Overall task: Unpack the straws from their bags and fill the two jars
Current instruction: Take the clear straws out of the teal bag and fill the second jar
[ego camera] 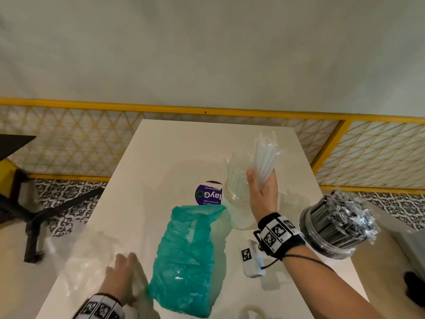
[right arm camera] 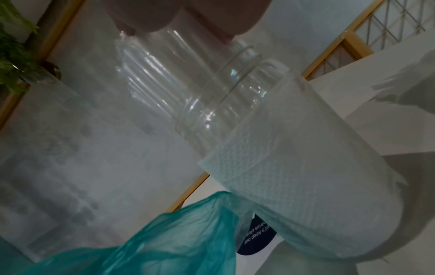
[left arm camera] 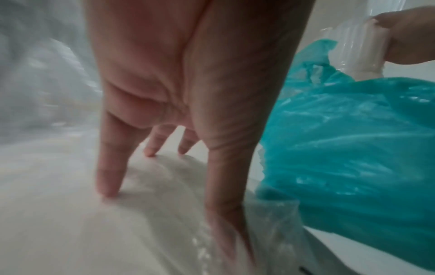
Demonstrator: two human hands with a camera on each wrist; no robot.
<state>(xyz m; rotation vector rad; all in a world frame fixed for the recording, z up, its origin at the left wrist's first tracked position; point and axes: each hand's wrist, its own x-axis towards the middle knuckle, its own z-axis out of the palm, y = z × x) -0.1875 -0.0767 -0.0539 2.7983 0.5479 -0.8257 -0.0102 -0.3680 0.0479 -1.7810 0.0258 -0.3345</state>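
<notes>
Far left on the white tabletop (ego camera: 174, 143), the left hand (ego camera: 119, 275) lies flat with fingers straight, pressing a crumpled clear plastic bag (ego camera: 87, 256) that hangs partly over the edge. It pins rather than holds, so that loose film could slide off with the slightest draught or nudge. Just beside it sits the slumped teal plastic bag (ego camera: 186, 261), its open mouth touching the frosted clear jar (ego camera: 236, 203) — a tug on the bag could drag or tip that light jar.

Over the jar's mouth the right hand (ego camera: 262, 192) has its grip curled tight around a bundle of clear wrapped straws (ego camera: 264, 157), tips pointing up. The jar already holds a fan of the same straws, so space looks short; pushed in at an angle, the bundle might catch the rim, splay, and spill straws across the tabletop — or knock the jar over, since nothing steadies it.

Far right, the clear jar packed with black wrapped straws (ego camera: 333, 229) stands close to the table's edge, near the right forearm; a careless elbow could send it off.
</notes>
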